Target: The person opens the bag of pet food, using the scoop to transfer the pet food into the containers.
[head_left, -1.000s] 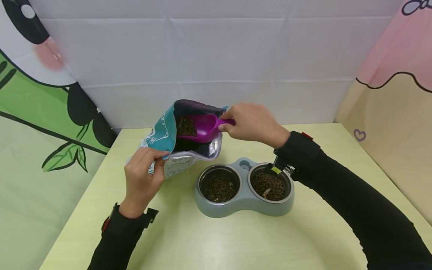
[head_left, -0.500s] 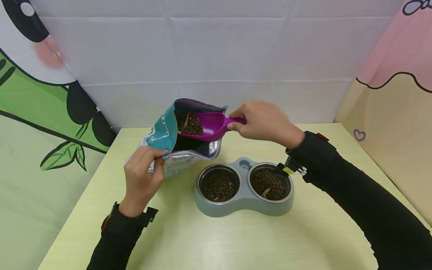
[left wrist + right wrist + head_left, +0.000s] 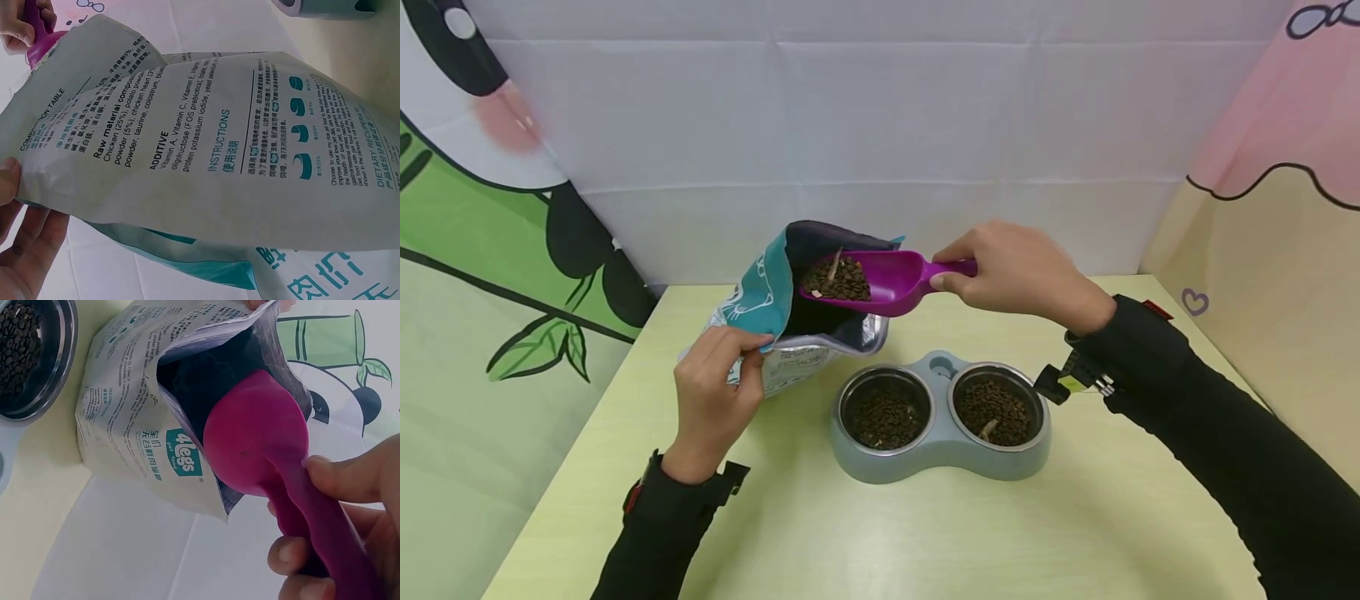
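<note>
My right hand point(image 3: 1018, 271) grips the handle of a purple scoop point(image 3: 895, 279), which carries brown kibble and a pale stick-like piece. The scoop's front is still over the mouth of a teal and white pet food bag point(image 3: 760, 296); its rear sticks out past the bag's right edge. In the right wrist view the underside of the scoop point(image 3: 256, 437) shows against the dark bag opening. My left hand point(image 3: 718, 392) pinches the near left rim of the bag, holding it open and tilted. Printed text covers the bag point(image 3: 206, 144) in the left wrist view.
A grey-blue double feeder point(image 3: 940, 454) stands in front of the bag and to its right on the pale table point(image 3: 880, 542). Its left steel bowl point(image 3: 887, 412) and right steel bowl point(image 3: 1000, 408) both contain kibble. A white backdrop point(image 3: 910, 125) rises behind the table.
My right hand has moved to the right and slightly up, drawing the loaded scoop partly out of the bag. More kibble shows in the scoop. My left hand has stayed on the bag rim.
</note>
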`<state>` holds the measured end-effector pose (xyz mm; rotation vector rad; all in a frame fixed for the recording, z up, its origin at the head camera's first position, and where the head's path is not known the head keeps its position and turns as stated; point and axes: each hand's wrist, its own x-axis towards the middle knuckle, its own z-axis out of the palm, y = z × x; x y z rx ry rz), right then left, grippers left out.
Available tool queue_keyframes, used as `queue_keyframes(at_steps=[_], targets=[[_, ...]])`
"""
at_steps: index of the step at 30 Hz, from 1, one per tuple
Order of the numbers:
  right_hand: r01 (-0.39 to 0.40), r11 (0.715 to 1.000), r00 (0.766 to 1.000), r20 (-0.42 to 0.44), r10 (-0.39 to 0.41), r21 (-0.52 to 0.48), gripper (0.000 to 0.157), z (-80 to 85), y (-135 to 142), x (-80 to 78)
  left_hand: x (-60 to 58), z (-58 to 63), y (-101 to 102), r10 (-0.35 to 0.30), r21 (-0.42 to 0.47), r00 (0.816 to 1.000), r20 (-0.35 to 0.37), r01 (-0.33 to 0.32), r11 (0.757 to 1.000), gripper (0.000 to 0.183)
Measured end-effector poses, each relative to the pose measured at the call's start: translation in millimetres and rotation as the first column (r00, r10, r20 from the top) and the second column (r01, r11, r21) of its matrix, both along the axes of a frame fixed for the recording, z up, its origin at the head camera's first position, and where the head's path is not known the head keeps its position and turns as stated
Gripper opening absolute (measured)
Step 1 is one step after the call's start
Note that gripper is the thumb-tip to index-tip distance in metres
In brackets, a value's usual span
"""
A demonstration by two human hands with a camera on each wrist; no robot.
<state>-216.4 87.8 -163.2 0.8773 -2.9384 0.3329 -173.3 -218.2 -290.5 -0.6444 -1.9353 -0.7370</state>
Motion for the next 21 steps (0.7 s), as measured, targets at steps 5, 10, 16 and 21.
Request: queue_keyframes(at_steps=[5, 10, 16, 21], targets=[[0.014, 1.0, 1.0, 0.003, -0.014, -0.01, 0.025, 1.6, 7.2, 2.6, -0.3, -0.8, -0.2, 0.003, -0.002, 1.0, 0.001, -0.003, 1.0, 0.016], [0.014, 1.0, 1.0, -0.005, -0.014, -0.024, 0.024, 5.3, 12.8, 7.5, -0.1, -0.9, -2.8, 0.014, -0.006, 1.0, 0.0, -0.014, 1.0, 0.013], [0.004, 0.999, 1.0, -0.005, -0.004, -0.033, 0.023, 9.2, 17.3, 12.7, 1.0, -0.3, -6.7, 0.024, -0.004, 1.0, 0.004, -0.024, 1.0, 0.015], [0.012, 0.999, 1.0, 0.001, -0.012, -0.035, 0.022, 11.7, 23.1, 17.9, 1.3, 0.0, -7.6, 0.022, -0.003, 1.0, 0.009, -0.022, 1.0, 0.015]])
